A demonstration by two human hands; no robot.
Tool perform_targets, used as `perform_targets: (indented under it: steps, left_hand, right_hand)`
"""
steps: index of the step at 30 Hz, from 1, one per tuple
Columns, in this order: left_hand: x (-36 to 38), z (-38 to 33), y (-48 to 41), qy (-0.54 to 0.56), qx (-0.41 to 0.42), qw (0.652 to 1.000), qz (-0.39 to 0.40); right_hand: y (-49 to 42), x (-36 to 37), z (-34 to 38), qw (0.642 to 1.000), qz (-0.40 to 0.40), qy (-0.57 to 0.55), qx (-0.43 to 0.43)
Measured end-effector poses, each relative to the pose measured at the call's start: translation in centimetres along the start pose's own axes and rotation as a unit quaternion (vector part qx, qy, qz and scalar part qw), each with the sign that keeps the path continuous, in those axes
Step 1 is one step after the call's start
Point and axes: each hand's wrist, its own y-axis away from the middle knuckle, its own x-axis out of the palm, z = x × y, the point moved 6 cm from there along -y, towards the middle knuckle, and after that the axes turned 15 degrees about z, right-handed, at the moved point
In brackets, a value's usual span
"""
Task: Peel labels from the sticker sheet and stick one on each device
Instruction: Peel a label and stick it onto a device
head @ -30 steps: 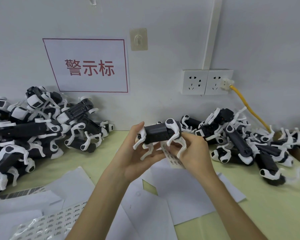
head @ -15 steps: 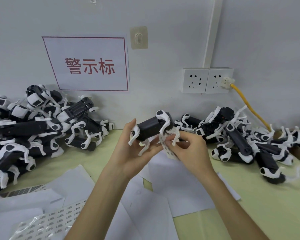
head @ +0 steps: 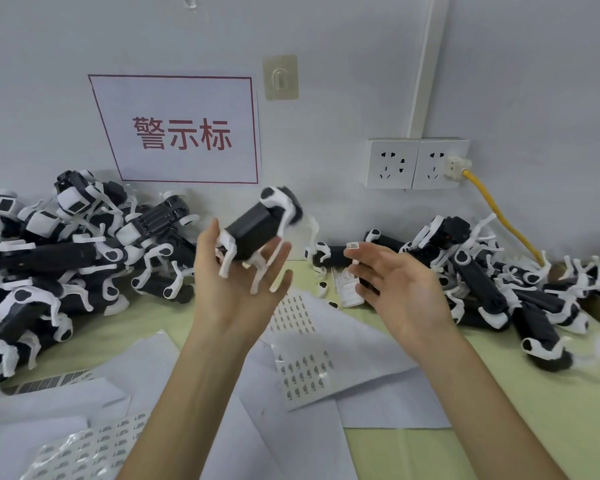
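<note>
Right hand (head: 395, 282) pulled away, grip wide; left hand (head: 236, 292), grip slack, cradles the device (head: 257, 226), tilted up-right.

The left hand (head: 236, 289) and right hand (head: 402, 289) are bare, with long, slender fingers. Behind them, the left forearm (head: 194, 393) and right forearm (head: 475, 393) are bare and slim.

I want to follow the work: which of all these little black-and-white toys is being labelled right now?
Find the wall sign with red characters. Just below its right corner, the left hand is up above the table. The device resting in it is the only one lifted off the table and tilted; the other devices lie heaped on it.
</note>
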Motion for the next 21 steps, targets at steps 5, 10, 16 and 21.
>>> perform_targets:
  steps: [5, 10, 16, 21]
  left_hand:
    - [3.0, 1.4, 0.2, 0.147, -0.021, 0.981, 0.126]
    - [3.6, 1.3, 0.5, 0.207, -0.007, 0.966, 0.156]
    - [3.9, 0.9, 0.9, 0.184, -0.002, 0.972, 0.146]
    - [4.1, 0.8, 0.8, 0.157, -0.005, 0.981, 0.112]
  right_hand:
    - [0.0, 2.4, -0.1, 0.998, 0.059, 0.020, 0.012]
    - [0.1, 2.9, -0.3, 0.998, 0.033, 0.046, 0.012]
    - [0.1, 2.7, 0.0, 0.997, 0.014, 0.082, 0.003]
    - [0.2, 2.2, 0.9, 0.969, -0.045, 0.241, -0.032]
